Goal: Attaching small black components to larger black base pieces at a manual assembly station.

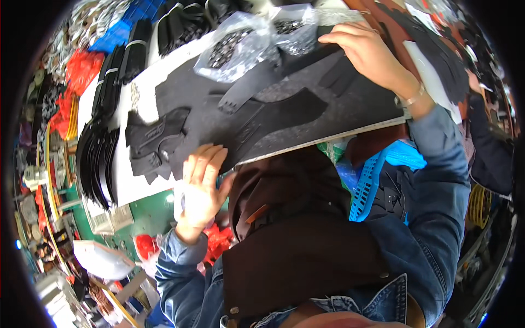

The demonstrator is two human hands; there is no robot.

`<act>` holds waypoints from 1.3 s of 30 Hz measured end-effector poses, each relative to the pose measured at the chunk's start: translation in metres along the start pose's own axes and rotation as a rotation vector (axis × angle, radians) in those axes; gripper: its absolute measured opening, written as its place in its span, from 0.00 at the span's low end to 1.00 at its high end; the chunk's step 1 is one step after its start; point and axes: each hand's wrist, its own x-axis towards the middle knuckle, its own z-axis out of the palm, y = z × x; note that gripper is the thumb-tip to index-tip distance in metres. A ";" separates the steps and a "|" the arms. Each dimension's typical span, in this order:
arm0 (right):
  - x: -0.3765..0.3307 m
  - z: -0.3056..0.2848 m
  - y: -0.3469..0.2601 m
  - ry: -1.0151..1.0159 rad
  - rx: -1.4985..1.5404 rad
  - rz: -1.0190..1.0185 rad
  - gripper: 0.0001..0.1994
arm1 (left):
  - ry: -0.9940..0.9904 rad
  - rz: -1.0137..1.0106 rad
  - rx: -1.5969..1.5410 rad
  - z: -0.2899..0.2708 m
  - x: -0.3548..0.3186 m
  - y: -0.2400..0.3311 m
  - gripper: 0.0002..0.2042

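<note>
My left hand (201,183) rests at the near edge of the work mat (361,104), fingers stretched out and thumb apart, with nothing seen in it. Right of its fingertips lies a long, curved black cut piece (290,112). Beyond that is a black strap (246,90) with small holes at one end. My right hand (372,54) is at the far right of the mat, fingers extended leftward beside a small clear bag (295,30) of dark metal parts. Nothing shows in its fingers, though some are partly hidden. A larger clear bag (235,46) holds similar shiny parts.
Several black cut pieces (156,136) lie in a pile on the left. Bundled black strips (98,164) line the table's left side, with more bundles (183,24) at the back. A blue plastic basket (367,186) stands below the table's near edge. Another person's dark sleeve (489,142) shows far right.
</note>
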 end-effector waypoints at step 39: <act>0.084 0.068 0.028 -0.046 -0.072 0.236 0.07 | 0.209 -0.015 -0.068 -0.009 -0.006 0.008 0.15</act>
